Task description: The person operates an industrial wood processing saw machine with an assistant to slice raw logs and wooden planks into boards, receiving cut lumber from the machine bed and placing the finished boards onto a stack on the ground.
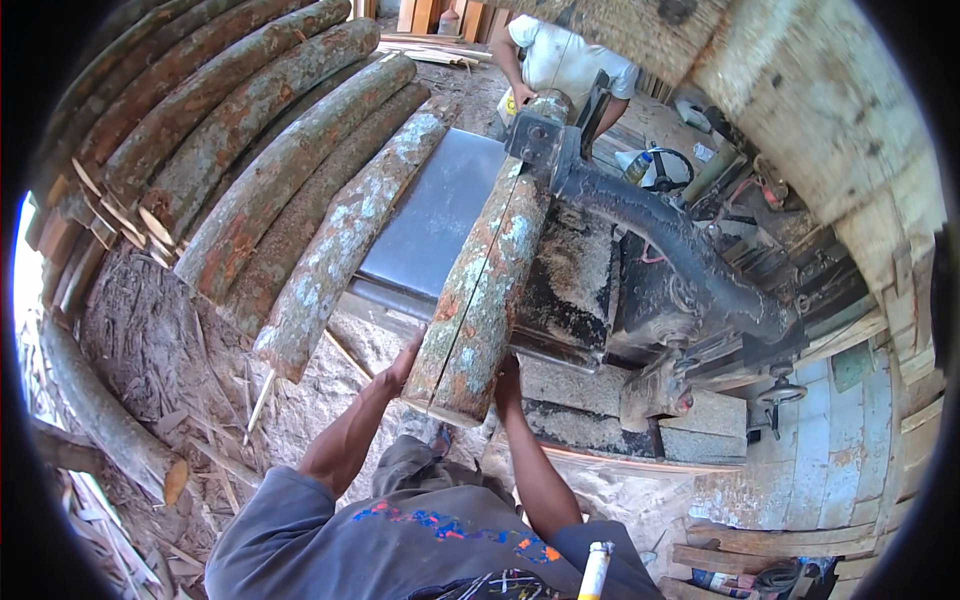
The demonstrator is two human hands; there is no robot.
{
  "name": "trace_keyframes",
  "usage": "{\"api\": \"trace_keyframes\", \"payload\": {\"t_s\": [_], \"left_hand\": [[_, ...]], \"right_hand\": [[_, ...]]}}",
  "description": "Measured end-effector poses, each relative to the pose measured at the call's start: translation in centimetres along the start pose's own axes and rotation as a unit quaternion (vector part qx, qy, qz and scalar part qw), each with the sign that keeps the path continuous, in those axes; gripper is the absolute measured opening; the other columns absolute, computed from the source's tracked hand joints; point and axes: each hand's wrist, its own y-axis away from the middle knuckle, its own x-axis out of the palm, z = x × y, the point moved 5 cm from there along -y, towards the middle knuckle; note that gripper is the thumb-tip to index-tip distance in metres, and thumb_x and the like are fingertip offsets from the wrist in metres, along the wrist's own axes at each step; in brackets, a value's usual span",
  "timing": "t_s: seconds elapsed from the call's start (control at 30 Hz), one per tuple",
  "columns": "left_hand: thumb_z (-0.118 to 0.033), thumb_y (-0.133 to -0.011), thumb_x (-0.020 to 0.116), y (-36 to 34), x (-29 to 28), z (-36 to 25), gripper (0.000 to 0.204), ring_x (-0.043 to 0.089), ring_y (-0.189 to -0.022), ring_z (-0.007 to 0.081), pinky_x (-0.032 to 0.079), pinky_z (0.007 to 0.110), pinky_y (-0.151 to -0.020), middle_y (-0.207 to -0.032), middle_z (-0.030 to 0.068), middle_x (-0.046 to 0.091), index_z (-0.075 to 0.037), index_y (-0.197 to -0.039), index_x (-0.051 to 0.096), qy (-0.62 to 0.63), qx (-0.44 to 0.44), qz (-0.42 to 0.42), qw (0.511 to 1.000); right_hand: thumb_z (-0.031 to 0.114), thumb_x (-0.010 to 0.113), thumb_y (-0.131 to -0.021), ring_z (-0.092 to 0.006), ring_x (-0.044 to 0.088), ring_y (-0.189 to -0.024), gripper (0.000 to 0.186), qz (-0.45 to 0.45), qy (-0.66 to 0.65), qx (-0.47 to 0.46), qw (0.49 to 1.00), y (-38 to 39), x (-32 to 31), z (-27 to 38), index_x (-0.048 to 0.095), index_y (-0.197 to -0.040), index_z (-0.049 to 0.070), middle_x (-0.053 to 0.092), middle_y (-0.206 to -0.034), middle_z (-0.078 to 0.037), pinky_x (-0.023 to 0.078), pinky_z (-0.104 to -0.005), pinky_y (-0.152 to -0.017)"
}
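Log (478, 300) with a long slit lies beside the grey plate (435, 205), and its near end is toward the worker (410, 545). Both forearms (345, 435) reach forward and lean inward. The left hand (404, 362) is against its left side, the right hand (508, 383) against its right; how the fingers are closed, I cannot tell.

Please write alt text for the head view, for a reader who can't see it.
A person's left hand and right hand flank the near end of a bark-covered log, cut lengthwise, that runs past a machine's dark curved arm. A co-worker is at its far end; more logs lie at left.
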Motion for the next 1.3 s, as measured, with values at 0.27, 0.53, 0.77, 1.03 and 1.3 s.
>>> {"api": "trace_keyframes", "payload": {"t_s": [0.27, 0.53, 0.77, 1.03, 1.3], "left_hand": [[-0.06, -0.093, 0.031, 8.8, -2.1, 7.3, 0.074, 0.052, -0.116, 0.0235, 0.045, 0.035, -0.096, -0.137, 0.0144, 0.043, -0.005, -0.142, 0.029, 0.012, 0.016, -0.032, 0.999], [-0.057, -0.095, 0.028, 20.5, 2.0, 11.8, 0.07, 0.048, -0.121, 0.0245, 0.043, 0.037, -0.099, -0.139, 0.0137, 0.042, -0.007, -0.144, 0.027, 0.003, -0.001, -0.01, 1.0], [-0.06, -0.094, 0.028, 26.2, 0.2, 16.7, 0.072, 0.049, -0.119, 0.0244, 0.043, 0.037, -0.099, -0.137, 0.0137, 0.044, -0.007, -0.143, 0.03, 0.005, -0.006, 0.015, 1.0], [-0.057, -0.095, 0.03, 35.0, 1.9, 20.5, 0.069, 0.054, -0.114, 0.0239, 0.044, 0.037, -0.097, -0.135, 0.0125, 0.047, -0.007, -0.14, 0.034, -0.016, 0.009, -0.02, 1.0], [-0.055, -0.095, 0.033, 45.4, 3.4, 26.2, 0.067, 0.051, -0.115, 0.0197, 0.044, 0.035, -0.096, -0.133, 0.0095, 0.049, -0.006, -0.14, 0.035, 0.014, 0.022, -0.042, 0.999]], "right_hand": [[0.054, 0.022, -0.097, -0.0234, 0.05, -0.114, 0.06, 0.118, -0.409, 0.163, 0.89, 14.2, 4.4, -7.0, 0.032, -0.138, 0.011, 0.049, -0.128, -0.011, 0.047, -0.041, -0.087], [0.051, 0.025, -0.096, -0.0262, 0.044, -0.118, 0.06, 0.081, -0.385, 0.176, 0.902, 26.4, 3.8, -9.6, 0.027, -0.139, 0.008, 0.043, -0.131, -0.013, 0.041, -0.0408, -0.092], [0.048, 0.029, -0.096, -0.0286, 0.039, -0.121, 0.061, 0.071, -0.362, 0.186, 0.91, 35.1, 4.0, -11.9, 0.023, -0.139, 0.005, 0.037, -0.134, -0.016, 0.036, -0.0406, -0.095], [0.044, 0.032, -0.096, -0.0313, 0.033, -0.125, 0.063, 0.064, -0.342, 0.186, 0.919, 43.7, 4.0, -14.4, 0.019, -0.14, 0.002, 0.03, -0.137, -0.018, 0.03, -0.0403, -0.1], [0.041, 0.036, -0.095, -0.034, 0.027, -0.129, 0.065, 0.071, -0.293, 0.209, 0.93, 54.9, 6.4, -15.9, 0.015, -0.14, -0.002, 0.024, -0.141, -0.021, 0.025, -0.0401, -0.104]]}}
